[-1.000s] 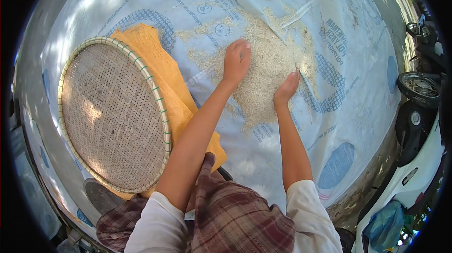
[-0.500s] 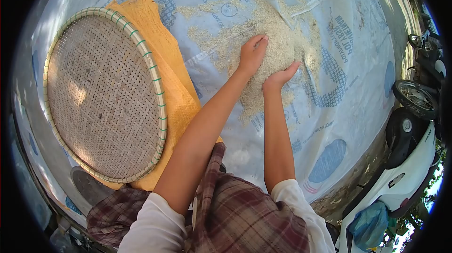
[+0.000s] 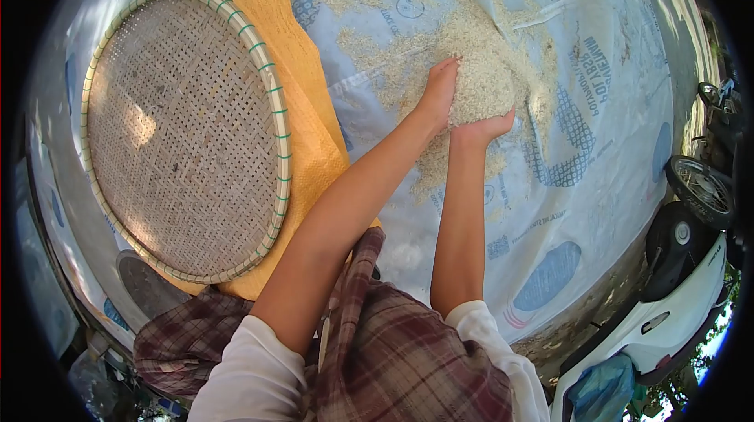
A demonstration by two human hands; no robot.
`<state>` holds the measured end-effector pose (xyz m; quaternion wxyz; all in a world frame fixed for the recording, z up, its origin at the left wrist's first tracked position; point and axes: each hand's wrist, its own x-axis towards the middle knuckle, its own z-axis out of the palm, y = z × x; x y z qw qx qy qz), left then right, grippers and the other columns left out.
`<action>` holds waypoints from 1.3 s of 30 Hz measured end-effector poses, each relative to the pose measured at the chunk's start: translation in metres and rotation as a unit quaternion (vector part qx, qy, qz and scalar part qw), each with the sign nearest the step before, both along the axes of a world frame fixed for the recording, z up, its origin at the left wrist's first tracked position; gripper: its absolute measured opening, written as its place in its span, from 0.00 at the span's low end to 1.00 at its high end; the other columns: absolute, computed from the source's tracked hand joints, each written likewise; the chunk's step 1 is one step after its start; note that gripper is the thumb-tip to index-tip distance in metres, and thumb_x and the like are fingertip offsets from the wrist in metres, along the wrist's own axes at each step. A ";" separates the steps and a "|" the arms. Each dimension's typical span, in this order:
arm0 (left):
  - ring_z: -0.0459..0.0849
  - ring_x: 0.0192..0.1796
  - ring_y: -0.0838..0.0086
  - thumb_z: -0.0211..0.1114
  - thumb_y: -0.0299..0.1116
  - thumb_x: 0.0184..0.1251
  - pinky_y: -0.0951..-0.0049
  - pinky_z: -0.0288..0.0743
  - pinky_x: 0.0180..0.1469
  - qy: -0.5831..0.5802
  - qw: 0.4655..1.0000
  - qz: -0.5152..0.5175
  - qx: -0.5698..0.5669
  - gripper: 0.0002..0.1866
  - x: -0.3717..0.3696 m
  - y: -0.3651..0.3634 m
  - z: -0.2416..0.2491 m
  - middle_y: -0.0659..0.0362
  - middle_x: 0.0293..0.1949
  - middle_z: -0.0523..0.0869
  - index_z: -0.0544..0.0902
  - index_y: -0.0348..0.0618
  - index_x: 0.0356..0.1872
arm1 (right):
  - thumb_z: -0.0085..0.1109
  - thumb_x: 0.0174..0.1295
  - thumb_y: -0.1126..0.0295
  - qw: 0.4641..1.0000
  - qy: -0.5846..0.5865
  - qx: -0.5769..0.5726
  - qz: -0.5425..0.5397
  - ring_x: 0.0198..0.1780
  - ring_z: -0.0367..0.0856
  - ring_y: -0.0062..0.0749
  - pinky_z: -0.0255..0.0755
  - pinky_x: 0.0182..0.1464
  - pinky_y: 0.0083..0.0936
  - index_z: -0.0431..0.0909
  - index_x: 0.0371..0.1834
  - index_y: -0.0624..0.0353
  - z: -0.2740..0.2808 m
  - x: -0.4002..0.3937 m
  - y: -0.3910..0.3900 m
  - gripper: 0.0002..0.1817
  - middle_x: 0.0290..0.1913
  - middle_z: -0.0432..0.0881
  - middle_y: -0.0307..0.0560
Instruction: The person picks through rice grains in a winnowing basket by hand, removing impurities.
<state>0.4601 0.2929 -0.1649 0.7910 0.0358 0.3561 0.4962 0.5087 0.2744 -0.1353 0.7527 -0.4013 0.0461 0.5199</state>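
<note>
A heap of pale grain (image 3: 483, 80) lies spread on the printed white-and-blue sheet (image 3: 377, 179). My left hand (image 3: 441, 92) is at the heap's left side, its fingers partly buried or hidden by grain. At the near edge of the heap, my right hand (image 3: 483, 130) is cupped with grain against its palm, thumb pointing up and right. Together the two hands hold a mound of grain between them. To the left, a round woven tray (image 3: 181, 131) with a green-bound rim rests on an orange sack (image 3: 306, 116).
A white motorbike (image 3: 667, 320) with a blue plastic bag (image 3: 605, 387) stands at the lower right, and a wheel (image 3: 700, 190) is above it. Plaid cloth (image 3: 400, 351) covers my lap. A dark round object (image 3: 149, 284) lies below the tray.
My hands have come closer together and gathered grain between them; the left fingers are now hidden in it. The whole view has shifted slightly.
</note>
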 end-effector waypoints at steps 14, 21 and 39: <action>0.80 0.46 0.62 0.48 0.37 0.64 0.64 0.74 0.51 -0.163 0.986 0.018 -0.004 0.16 -0.010 0.004 0.045 0.52 0.44 0.81 0.75 0.40 0.46 | 0.33 0.59 0.56 0.995 0.044 0.087 -0.010 0.56 0.70 0.51 0.66 0.57 0.44 0.68 0.54 0.65 0.036 -0.011 0.003 0.27 0.56 0.70 0.56; 0.81 0.41 0.64 0.51 0.34 0.62 0.64 0.75 0.46 -0.231 0.971 0.052 0.009 0.11 -0.034 0.012 0.102 0.51 0.38 0.81 0.76 0.38 0.38 | 0.35 0.57 0.56 0.995 0.044 0.090 0.005 0.55 0.70 0.51 0.67 0.56 0.45 0.70 0.51 0.61 0.082 -0.030 0.014 0.26 0.53 0.71 0.58; 0.78 0.50 0.59 0.44 0.34 0.66 0.57 0.71 0.55 -0.203 0.907 0.332 0.159 0.14 -0.262 -0.077 0.144 0.48 0.46 0.79 0.75 0.38 0.43 | 0.31 0.58 0.61 0.919 0.168 0.090 0.345 0.48 0.74 0.50 0.70 0.52 0.44 0.71 0.45 0.65 0.133 -0.258 -0.028 0.22 0.45 0.74 0.56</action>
